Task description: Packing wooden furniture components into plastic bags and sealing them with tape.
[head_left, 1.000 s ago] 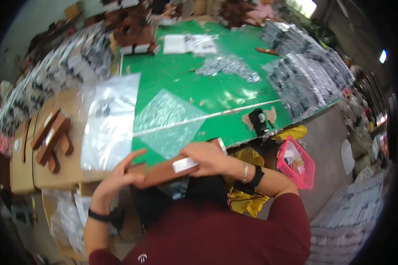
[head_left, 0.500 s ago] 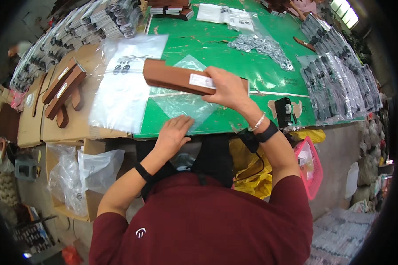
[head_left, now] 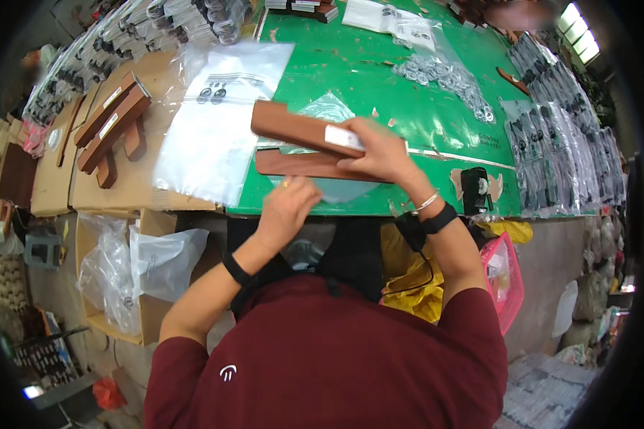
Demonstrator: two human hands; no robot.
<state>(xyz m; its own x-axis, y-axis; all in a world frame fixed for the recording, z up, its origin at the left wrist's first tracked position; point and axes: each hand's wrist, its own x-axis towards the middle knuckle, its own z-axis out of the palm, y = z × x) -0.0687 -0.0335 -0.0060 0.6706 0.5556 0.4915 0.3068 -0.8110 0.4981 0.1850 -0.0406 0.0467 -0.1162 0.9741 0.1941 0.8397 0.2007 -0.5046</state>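
Apart from the labelled brown bar (head_left: 293,129), a second brown bar (head_left: 300,164) now shows beneath it, where half a second ago I saw one thick shape; the left hand (head_left: 286,211) has moved from flat on the film to curled. From the head view, my only one, I see a green table (head_left: 336,68) filling the centre, cardboard (head_left: 163,93) at left, grey floor (head_left: 537,286) at lower right and one bright window (head_left: 579,34) at upper right. Both bars lie mid-frame over one sheet of clear film (head_left: 325,107). I see the right hand (head_left: 381,150) clamped on the labelled bar's right end; whether it also grips the lower bar, I cannot tell. The left hand's fingers are bunched just beside the lower bar, blurred, so I cannot tell whether they hold anything. Counting on, I get two labelled bars (head_left: 114,129) crossing two shorter brown pieces (head_left: 134,139) at upper left, one black device (head_left: 474,191) at centre right, one pink basket (head_left: 515,286) at lower right and one open carton (head_left: 154,314) at lower left. Bagged stacks (head_left: 565,157) at the right are too many for me to count.
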